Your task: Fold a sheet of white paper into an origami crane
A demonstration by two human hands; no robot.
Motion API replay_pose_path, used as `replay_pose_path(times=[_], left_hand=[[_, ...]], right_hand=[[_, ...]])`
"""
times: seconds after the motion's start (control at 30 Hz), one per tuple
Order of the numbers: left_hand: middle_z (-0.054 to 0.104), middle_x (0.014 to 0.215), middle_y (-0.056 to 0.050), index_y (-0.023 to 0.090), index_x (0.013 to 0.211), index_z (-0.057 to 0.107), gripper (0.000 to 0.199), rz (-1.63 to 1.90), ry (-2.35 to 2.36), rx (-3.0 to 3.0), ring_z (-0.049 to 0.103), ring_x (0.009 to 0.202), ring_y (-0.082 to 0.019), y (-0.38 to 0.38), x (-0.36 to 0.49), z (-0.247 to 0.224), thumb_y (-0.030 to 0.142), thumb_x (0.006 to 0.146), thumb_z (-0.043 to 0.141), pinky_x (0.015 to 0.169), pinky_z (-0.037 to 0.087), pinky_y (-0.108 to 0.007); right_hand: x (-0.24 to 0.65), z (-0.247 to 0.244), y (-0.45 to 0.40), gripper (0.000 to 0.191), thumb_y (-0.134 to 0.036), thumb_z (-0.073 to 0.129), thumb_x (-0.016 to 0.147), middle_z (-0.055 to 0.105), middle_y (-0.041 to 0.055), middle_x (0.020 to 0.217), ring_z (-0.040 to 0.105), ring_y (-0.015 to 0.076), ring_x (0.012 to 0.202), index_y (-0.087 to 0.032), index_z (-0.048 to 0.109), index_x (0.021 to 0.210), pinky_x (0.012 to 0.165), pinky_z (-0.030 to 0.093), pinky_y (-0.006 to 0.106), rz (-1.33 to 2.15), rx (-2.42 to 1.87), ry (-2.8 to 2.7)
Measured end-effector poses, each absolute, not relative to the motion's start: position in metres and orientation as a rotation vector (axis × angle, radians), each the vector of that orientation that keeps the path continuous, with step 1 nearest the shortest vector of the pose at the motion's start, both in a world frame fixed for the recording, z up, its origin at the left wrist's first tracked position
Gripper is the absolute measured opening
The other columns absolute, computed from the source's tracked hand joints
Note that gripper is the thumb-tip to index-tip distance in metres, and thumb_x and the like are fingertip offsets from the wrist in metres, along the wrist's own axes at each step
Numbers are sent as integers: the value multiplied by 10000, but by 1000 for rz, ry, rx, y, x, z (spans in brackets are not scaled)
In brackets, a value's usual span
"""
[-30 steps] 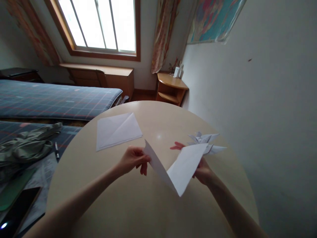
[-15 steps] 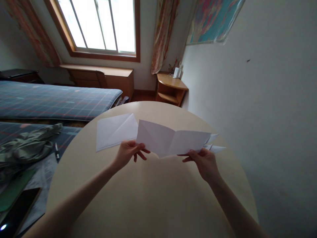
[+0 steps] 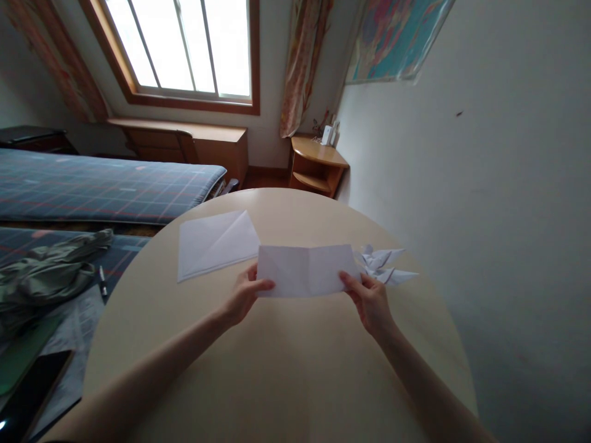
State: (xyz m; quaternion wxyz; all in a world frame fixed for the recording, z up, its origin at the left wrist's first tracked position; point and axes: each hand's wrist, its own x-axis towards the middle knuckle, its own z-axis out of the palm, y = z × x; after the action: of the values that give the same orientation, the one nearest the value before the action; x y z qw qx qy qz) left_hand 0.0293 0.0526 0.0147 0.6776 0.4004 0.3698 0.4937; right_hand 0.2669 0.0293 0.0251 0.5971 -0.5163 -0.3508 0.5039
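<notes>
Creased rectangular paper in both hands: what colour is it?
White paper, shown in the head view.

Creased rectangular paper sheet [image 3: 305, 271]: plain white. Spiky folded-paper shape [image 3: 392, 274]: white. Flat layered paper [image 3: 212, 246]: white. Round table [image 3: 286, 369]: beige. Long fabric mattress [image 3: 111, 191]: blue-grey, red-and-pale plaid. Rectangular glossy poster [image 3: 392, 43]: turquoise, pink patches. Hanging fabric curtain [image 3: 300, 74]: orange-red, mottled print.

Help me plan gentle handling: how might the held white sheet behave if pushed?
The white sheet would probably bend easily at its middle crease. Showing only thin edges, it looks light and could crumple if squeezed.
</notes>
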Motion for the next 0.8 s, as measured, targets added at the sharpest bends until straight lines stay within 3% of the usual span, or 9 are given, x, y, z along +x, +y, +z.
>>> replay_pose_path(times=[0.1, 0.2, 0.33, 0.43, 0.63, 0.8], left_hand=[[642, 1059, -46, 171, 841, 599, 340, 1164, 820, 907, 601, 837, -190, 53, 29, 17, 195, 529, 731, 649, 448, -240], [596, 1167, -68, 177, 894, 577, 325, 1161, 820, 940, 586, 913, -208, 56, 24, 21, 330, 632, 692, 653, 449, -241], [628, 1093, -113, 188, 1089, 526, 517, 901, 764, 817, 612, 671, -166, 62, 17, 23, 567, 737, 538, 541, 434, -240], [655, 967, -102, 160, 1086, 564, 563, 698, 838, 914, 572, 532, -117, 60, 18, 22, 589, 721, 562, 455, 367, -198], [621, 739, -20, 154, 1028, 606, 481, 577, 925, 1344, 570, 644, -138, 43, 31, 18, 480, 681, 670, 515, 371, -187], [607, 944, -56, 166, 924, 539, 432, 664, 940, 1287, 614, 715, -162, 34, 41, 12, 440, 638, 711, 539, 434, -211]], right_hand=[[270, 19, 29, 306, -437, 762, 572, 595, -7, 557, 491, 113, 486, -160, 644, 624, 466, 408, 235, 1096, -1307, -994], [273, 21, 29, 352, -490, 719, 604, 523, -23, 498, 432, 105, 453, -159, 601, 585, 428, 340, 231, 1018, -1394, -1148], [276, 27, 29, 375, -528, 689, 607, 520, -16, 533, 441, 120, 490, -163, 606, 634, 455, 351, 238, 1011, -1413, -1307], [276, 30, 29, 356, -507, 679, 621, 477, -23, 531, 416, 112, 496, -169, 570, 595, 435, 315, 223, 1011, -1414, -1402], [273, 28, 26, 341, -465, 672, 650, 431, -30, 517, 387, 100, 497, -166, 540, 554, 424, 274, 210, 1021, -1425, -1488], [270, 29, 25, 336, -469, 665, 667, 446, -25, 514, 389, 104, 490, -167, 558, 565, 422, 271, 216, 1072, -1428, -1485]])
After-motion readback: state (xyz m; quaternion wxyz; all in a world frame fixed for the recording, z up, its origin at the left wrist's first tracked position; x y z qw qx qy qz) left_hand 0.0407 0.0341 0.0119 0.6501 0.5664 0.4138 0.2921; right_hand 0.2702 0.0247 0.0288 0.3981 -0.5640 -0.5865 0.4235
